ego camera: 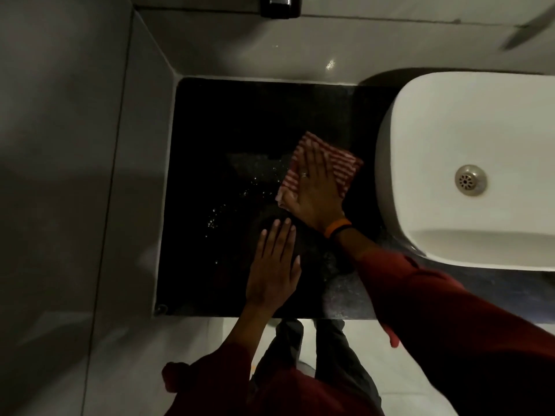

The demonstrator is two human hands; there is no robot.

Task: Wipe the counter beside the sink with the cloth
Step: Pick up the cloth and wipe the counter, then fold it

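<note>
A folded red-and-white striped cloth [342, 168] lies on the black speckled counter [228, 130], close to the left rim of the white sink [435, 121]. My right hand [315, 187] presses flat on top of the cloth, fingers together and pointing away from me; it wears a ring and an orange wristband. My left hand [274, 265] rests palm down on the bare counter nearer the front edge, fingers spread a little, holding nothing. White specks and droplets [237, 199] dot the counter to the left of the cloth.
Grey tiled walls [75, 145] close the counter on the left and behind. A dark dispenser [280, 6] hangs on the back wall. The sink's drain [470, 180] shows at right. Pale floor tiles [210, 334] and my legs lie below the counter's front edge.
</note>
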